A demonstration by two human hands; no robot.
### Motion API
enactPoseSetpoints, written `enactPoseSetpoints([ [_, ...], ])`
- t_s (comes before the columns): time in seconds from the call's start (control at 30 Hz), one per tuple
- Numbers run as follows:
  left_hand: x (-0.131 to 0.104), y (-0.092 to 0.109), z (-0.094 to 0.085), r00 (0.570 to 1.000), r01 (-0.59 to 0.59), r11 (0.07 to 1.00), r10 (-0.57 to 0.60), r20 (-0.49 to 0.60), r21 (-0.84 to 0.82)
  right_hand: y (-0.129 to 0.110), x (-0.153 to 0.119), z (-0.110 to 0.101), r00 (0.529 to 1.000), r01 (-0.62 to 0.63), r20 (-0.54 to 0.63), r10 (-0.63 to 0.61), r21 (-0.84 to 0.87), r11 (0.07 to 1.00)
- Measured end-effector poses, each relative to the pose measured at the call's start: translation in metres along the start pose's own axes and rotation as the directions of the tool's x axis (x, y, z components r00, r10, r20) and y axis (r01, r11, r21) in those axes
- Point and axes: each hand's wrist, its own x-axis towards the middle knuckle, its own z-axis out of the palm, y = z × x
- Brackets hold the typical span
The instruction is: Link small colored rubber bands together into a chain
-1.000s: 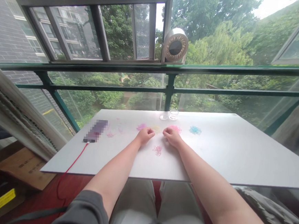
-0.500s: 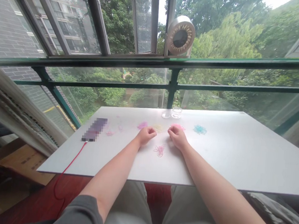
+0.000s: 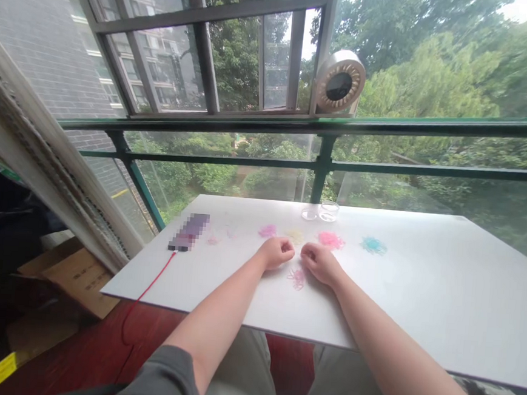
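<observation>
Over the middle of the white table (image 3: 410, 306), my left hand (image 3: 276, 252) is closed, thumb and fingertips together. Facing it across a small gap, my right hand (image 3: 318, 261) is pinched the same way. Anything between the fingertips is too small to make out. Just in front of both hands lies a loose pile of thin pink loops (image 3: 297, 278), like small rubber bands. Behind them are a purple pile (image 3: 267, 230), a pale yellow pile (image 3: 294, 235), a bright pink pile (image 3: 331, 240) and a teal pile (image 3: 373, 244).
Two clear round containers (image 3: 328, 212) stand at the table's back edge. To the left lies a blurred-out dark device (image 3: 191, 231) with a red cable (image 3: 154, 277) running over the front edge. A few faint pink strands (image 3: 213, 240) lie beside it. A round fan-like device (image 3: 340, 85) sits by the window.
The view has shifted, so the scene sits further right and lower. My hands have come closer together, and the right one has moved off the bright pink pile.
</observation>
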Motion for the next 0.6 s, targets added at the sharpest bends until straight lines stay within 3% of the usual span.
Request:
enactPoseSetpoints([
  [0.2,-0.0007,0.0018,-0.0006,1.0,0.007,1.0,-0.008,0.01,0.013,0.0038,0.0017,-0.0016,0.989,-0.068,-0.137,0.062,-0.037,0.997],
  [0.37,-0.0018,0.0023,-0.0015,1.0,0.001,1.0,-0.002,0.022,0.013,0.0015,0.0001,0.0001,0.998,-0.03,-0.054,0.028,-0.047,0.998],
  [0.53,-0.0017,0.0024,-0.0019,1.0,0.001,1.0,-0.001,0.023,0.012,0.0011,0.0006,-0.001,0.989,-0.069,-0.132,0.062,-0.051,0.996],
  [0.6,-0.0016,0.0025,-0.0021,1.0,-0.002,1.0,0.001,0.023,0.012,0.0003,0.0001,-0.0011,0.993,-0.052,-0.108,0.046,-0.052,0.997],
])
